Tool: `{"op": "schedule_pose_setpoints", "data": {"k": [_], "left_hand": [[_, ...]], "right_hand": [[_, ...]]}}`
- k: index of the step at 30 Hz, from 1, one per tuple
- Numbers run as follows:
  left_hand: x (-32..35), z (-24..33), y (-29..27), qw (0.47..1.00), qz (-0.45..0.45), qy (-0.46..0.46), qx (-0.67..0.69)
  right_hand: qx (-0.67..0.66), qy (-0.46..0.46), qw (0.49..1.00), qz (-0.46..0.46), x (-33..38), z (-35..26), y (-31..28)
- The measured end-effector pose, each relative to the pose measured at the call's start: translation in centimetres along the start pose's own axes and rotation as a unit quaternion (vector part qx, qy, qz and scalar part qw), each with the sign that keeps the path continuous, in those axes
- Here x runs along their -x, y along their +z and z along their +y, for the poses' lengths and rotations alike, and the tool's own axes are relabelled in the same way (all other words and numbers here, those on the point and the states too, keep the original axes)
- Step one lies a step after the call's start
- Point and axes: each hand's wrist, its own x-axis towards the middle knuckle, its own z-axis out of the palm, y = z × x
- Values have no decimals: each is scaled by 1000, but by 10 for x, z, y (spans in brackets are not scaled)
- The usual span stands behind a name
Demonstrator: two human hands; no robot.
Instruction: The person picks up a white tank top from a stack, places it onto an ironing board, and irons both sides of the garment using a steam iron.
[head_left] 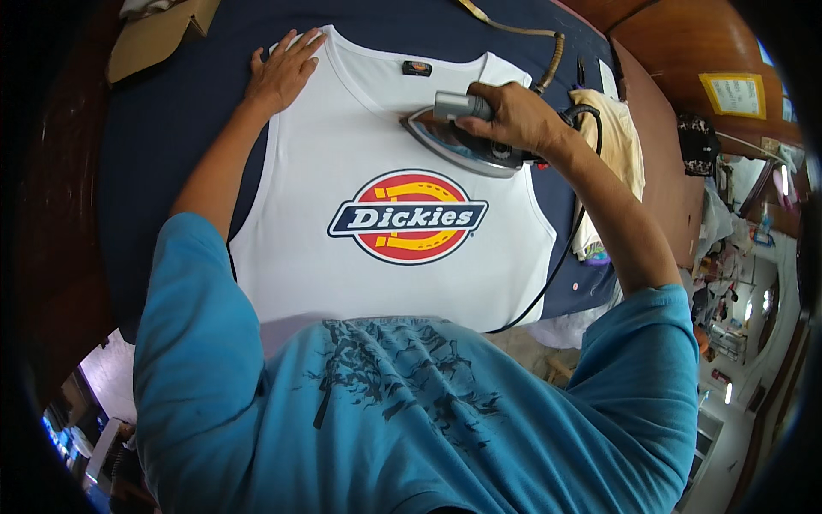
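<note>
Two hands work on a white sleeveless shirt (342, 171) spread flat on the dark blue padded bench (171, 128). The left hand (282, 73) lies open, fingers spread, pressing the shirt's shoulder near the far edge. The right hand (514, 116) is closed around the handle of a steam iron (458, 146) resting below the neckline. The iron's rear is hidden by the wrist, and the shirt's hem is cut off by the person's blue top. A cardboard box (158, 34) sits at the far left corner; the cluttered room at right is too distorted to make out.

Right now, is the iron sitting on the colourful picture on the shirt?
No, the iron rests above the round emblem, near the collar of the white shirt.
</note>
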Motion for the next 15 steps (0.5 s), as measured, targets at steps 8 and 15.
{"op": "schedule_pose_setpoints", "data": {"k": [8, 15], "left_hand": [[5, 0, 1, 999, 19, -3, 29], [3, 2, 6, 1000, 25, -4, 10]], "right_hand": [[16, -103, 993, -54, 7, 13, 1], [28, -34, 999, -28, -1, 0, 2]]}}
